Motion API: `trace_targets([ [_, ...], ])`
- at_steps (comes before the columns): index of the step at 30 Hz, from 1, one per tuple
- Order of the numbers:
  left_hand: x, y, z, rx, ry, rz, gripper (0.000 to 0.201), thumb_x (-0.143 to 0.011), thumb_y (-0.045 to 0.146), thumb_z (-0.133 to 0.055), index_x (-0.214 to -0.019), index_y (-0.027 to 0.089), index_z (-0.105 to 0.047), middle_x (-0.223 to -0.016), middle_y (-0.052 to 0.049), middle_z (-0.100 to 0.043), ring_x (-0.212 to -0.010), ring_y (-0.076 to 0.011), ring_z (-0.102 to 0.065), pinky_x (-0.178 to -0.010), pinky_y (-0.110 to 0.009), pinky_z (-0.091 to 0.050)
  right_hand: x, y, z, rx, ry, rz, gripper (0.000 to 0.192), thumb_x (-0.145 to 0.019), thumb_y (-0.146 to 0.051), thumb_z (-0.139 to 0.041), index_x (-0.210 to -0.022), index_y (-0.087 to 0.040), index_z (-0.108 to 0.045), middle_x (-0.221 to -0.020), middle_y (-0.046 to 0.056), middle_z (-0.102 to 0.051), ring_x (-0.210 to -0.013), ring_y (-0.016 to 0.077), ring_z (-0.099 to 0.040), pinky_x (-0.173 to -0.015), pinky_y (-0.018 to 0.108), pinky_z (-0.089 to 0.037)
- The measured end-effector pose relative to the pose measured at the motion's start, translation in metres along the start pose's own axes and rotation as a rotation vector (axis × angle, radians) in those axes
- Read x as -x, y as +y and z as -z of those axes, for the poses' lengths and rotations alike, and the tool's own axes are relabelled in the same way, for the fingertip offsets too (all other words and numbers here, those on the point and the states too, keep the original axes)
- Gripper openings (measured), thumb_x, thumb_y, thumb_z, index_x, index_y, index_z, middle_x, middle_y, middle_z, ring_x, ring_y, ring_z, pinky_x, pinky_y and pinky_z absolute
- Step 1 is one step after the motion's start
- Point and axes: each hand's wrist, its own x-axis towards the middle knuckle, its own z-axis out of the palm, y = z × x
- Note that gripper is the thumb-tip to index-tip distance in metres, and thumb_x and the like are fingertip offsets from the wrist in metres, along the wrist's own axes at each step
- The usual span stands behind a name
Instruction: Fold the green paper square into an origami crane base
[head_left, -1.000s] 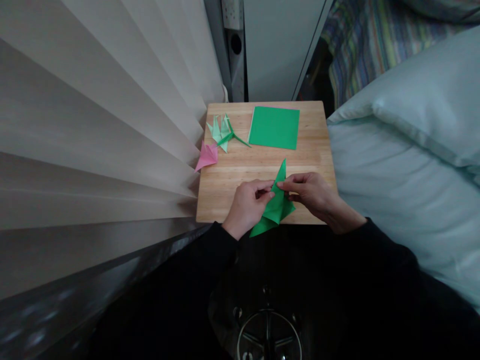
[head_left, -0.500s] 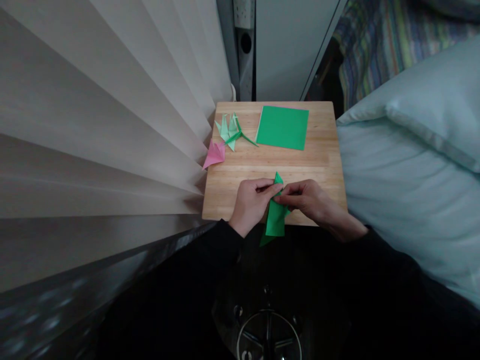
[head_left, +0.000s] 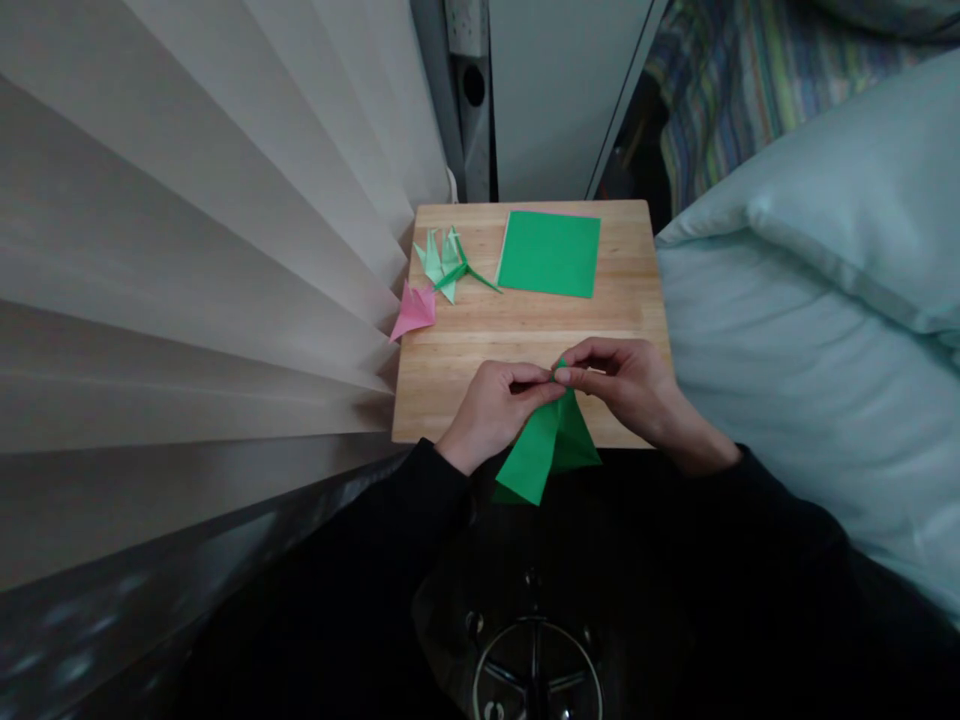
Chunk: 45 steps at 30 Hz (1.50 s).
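A partly folded sheet of green origami paper (head_left: 541, 450) hangs between my hands over the front edge of the wooden table (head_left: 465, 345), its lower flaps spread apart. My left hand (head_left: 499, 405) pinches it near the top from the left. Thumb and fingers of my right hand (head_left: 622, 382) grip its upper tip, partly covering it. Further back lies a stack of green paper (head_left: 550, 254). To its left are a pale green folded piece (head_left: 442, 262), a dark green thin-armed one (head_left: 466, 268) and a pink one (head_left: 415, 309).
A pleated curtain (head_left: 300, 250) borders the table's left side. On the right lies pale bedding (head_left: 787, 350). A grey cabinet (head_left: 562, 100) stands behind the table, and a wheeled chair base (head_left: 536, 660) shows below.
The green paper's lower flaps have spread wider. My right hand has shifted up to the paper's tip, while my left keeps its pinch. The whole view has moved slightly.
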Motion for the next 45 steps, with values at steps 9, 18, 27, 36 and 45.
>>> trace_targets([
  [9, 0.000, 0.004, 0.011, -0.048, -0.090, 0.001, 0.014, -0.082, 0.031, -0.079, -0.079, 0.018, -0.082, -0.073, -0.001, -0.075, -0.068, -0.0138, -0.062, -0.067, -0.027, -0.045, 0.001, -0.016, 0.006, 0.065, -0.103, -0.044, 0.037, -0.067, -0.052, -0.090, -0.073, -0.020, -0.073, -0.071, 0.000, -0.068, -0.065, 0.0133, -0.055, -0.064, 0.031, -0.043],
  [18, -0.001, 0.008, 0.017, -0.040, -0.123, 0.018, 0.011, -0.084, 0.028, -0.077, -0.084, 0.019, -0.085, -0.078, -0.002, -0.079, -0.071, -0.0148, -0.065, -0.069, -0.027, -0.047, 0.002, -0.014, 0.007, 0.090, -0.110, -0.049, 0.047, -0.066, -0.064, -0.087, -0.071, -0.020, -0.071, -0.063, -0.001, -0.062, -0.058, 0.0121, -0.050, -0.055, 0.029, -0.039],
  [27, -0.001, 0.002, 0.014, -0.067, -0.036, 0.012, 0.013, -0.083, 0.032, -0.079, -0.081, 0.019, -0.084, -0.076, -0.001, -0.078, -0.069, -0.0148, -0.063, -0.067, -0.028, -0.044, 0.003, -0.013, 0.005, 0.031, -0.068, -0.053, 0.040, -0.065, -0.054, -0.090, -0.072, -0.020, -0.070, -0.063, -0.002, -0.061, -0.057, 0.0108, -0.048, -0.057, 0.029, -0.040],
  [36, 0.000, 0.002, 0.015, -0.111, -0.033, -0.008, 0.012, -0.084, 0.030, -0.078, -0.084, 0.020, -0.085, -0.082, -0.002, -0.081, -0.074, -0.0167, -0.068, -0.070, -0.029, -0.047, 0.002, -0.005, 0.009, 0.117, -0.124, -0.061, 0.031, -0.073, -0.050, -0.084, -0.070, -0.021, -0.073, -0.067, 0.000, -0.065, -0.064, 0.0142, -0.051, -0.059, 0.030, -0.037],
  [45, 0.001, 0.004, 0.014, -0.143, -0.056, -0.053, 0.013, -0.086, 0.029, -0.075, -0.081, 0.020, -0.083, -0.078, -0.001, -0.079, -0.071, -0.0152, -0.065, -0.067, -0.027, -0.047, 0.003, -0.002, 0.007, 0.140, -0.051, -0.066, 0.037, -0.071, -0.052, -0.086, -0.061, -0.022, -0.067, -0.064, -0.001, -0.065, -0.063, 0.0150, -0.053, -0.059, 0.031, -0.040],
])
